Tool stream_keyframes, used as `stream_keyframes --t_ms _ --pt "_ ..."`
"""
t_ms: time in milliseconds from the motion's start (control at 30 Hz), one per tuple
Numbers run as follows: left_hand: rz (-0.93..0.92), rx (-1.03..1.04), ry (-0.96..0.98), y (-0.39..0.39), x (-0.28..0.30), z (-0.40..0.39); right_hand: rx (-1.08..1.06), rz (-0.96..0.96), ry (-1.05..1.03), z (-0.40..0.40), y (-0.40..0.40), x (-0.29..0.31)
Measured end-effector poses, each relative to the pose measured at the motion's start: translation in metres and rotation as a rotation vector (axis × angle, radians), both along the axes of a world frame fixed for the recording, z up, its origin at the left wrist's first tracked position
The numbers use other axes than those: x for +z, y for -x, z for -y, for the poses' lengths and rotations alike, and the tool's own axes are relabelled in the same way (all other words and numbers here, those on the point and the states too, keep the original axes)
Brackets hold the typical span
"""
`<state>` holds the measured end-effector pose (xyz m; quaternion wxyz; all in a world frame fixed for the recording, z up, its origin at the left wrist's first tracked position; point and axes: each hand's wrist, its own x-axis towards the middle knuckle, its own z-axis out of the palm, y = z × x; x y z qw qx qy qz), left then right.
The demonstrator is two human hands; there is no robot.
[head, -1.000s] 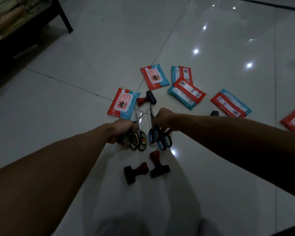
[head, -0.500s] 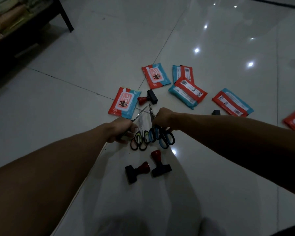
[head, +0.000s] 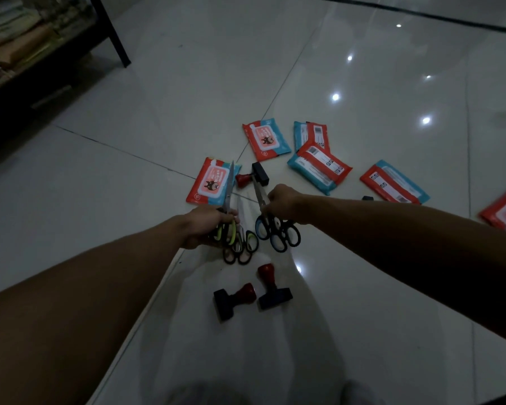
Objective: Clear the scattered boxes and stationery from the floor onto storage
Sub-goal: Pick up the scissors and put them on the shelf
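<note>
You see six wipes packets (head: 266, 140), three rubber stamps (head: 251, 176) plus one small dark item (head: 367, 197), and four pairs of scissors (head: 278, 232).

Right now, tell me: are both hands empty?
No. The left hand grips yellow-handled scissors; the right hand grips blue-handled scissors.

Your arms, bare to the frame edge

Your left hand (head: 202, 226) and right hand (head: 281, 201) wear no gloves, rings or watch; no sleeves show on either forearm.

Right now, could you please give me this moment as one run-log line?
left hand: grips green-handled scissors | right hand: grips blue-handled scissors | floor: stamps, wipe packs left
</note>
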<state>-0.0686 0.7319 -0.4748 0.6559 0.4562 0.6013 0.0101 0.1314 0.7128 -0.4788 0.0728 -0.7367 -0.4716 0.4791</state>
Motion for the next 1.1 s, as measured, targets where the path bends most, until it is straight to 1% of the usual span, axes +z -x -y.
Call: stream_keyframes --t_ms 67,267,433,567,700,800,900,967,1100 --pt "0.017 0.036 -0.027 0.003 0.002 -0.001 0.016 -0.026 -0.012 0.0 -0.003 0.007" --pt "0.084 0.123 -0.125 0.006 0.018 0.001 -0.034 -0.114 -0.051 -0.004 -0.009 0.031" --pt "0.095 0.177 -0.171 0.008 0.026 0.0 -0.07 -0.167 -0.089 -0.008 -0.008 0.05" --pt "0.167 0.23 -0.169 0.008 0.031 -0.002 -0.154 -0.268 -0.124 -0.009 -0.008 0.054" --pt "0.213 0.281 -0.21 0.011 0.036 -0.007 -0.264 -0.344 -0.16 -0.012 -0.01 0.058" --pt "0.241 0.315 -0.255 0.01 0.044 -0.013 -0.361 -0.453 -0.17 -0.017 -0.014 0.072" --pt "0.262 0.377 -0.281 0.007 0.054 -0.022 -0.428 -0.493 -0.19 -0.03 -0.018 0.084" --pt "0.257 0.39 -0.296 0.009 0.07 -0.03 -0.504 -0.533 -0.198 -0.038 -0.016 0.097" --pt "0.198 0.382 -0.287 0.027 0.136 -0.045 -0.611 -0.605 -0.172 -0.043 -0.005 0.149"
